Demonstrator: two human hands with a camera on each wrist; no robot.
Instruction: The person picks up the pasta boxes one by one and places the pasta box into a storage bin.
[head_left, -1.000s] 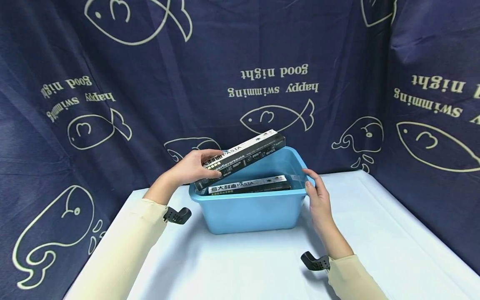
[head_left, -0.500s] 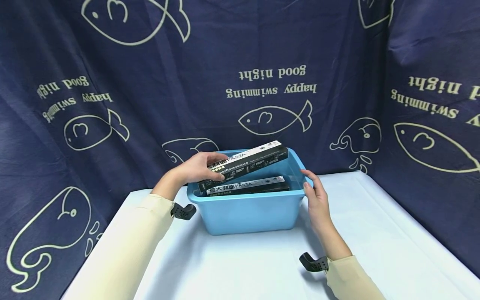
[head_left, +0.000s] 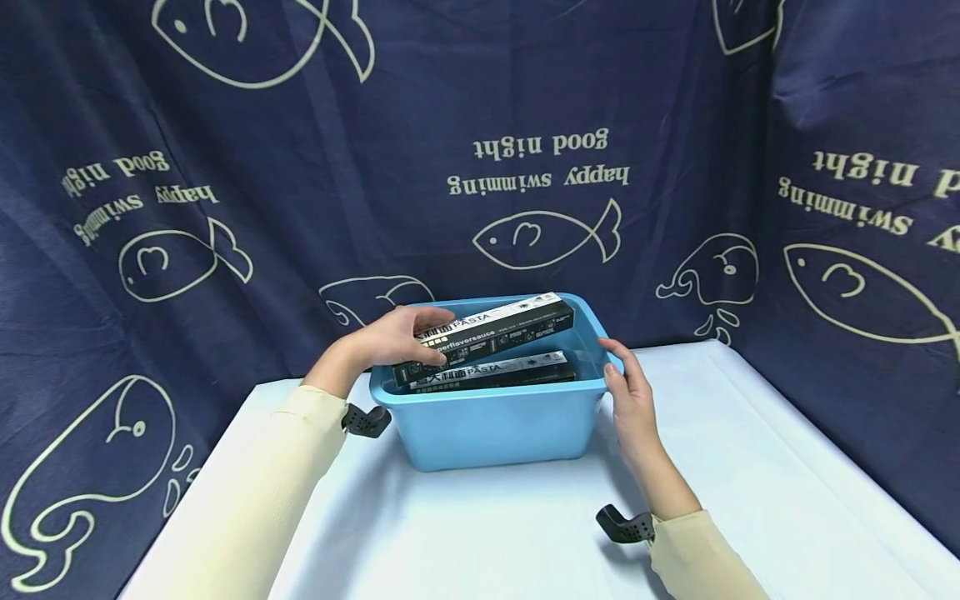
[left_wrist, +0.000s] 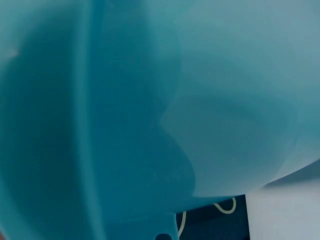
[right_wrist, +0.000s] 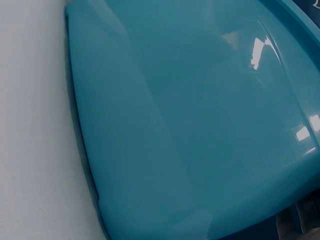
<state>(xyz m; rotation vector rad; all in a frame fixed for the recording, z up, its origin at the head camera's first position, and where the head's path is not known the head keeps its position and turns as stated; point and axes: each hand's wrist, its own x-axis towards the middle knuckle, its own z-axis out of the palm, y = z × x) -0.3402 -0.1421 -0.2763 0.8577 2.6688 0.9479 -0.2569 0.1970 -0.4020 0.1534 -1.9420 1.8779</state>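
Note:
My left hand [head_left: 397, 340] grips the left end of a long black-and-white pasta box [head_left: 510, 326], thumb on its near side and fingers over the top. That box slants, its right end higher, over the mouth of a blue plastic bin [head_left: 487, 429]. A second, matching pasta box [head_left: 495, 373] lies inside the bin, partly hidden by the front rim. At the bin's right end my right hand [head_left: 630, 387] pinches the rim, thumb outside. The bin's wall fills most of the left wrist view [left_wrist: 130, 125] and the right wrist view [right_wrist: 175, 125].
A white-covered table [head_left: 495, 533] carries the bin. Behind and to the sides hangs a dark blue curtain [head_left: 390, 167] with fish drawings and lettering. Black wrist cameras sit at both cuffs, the left camera [head_left: 366, 421] close to the bin's front left corner.
The held pasta box has come down toward the bin, its right end dropping and the slant flattening. My right hand keeps its grip on the rim. The whole view shifts slightly left.

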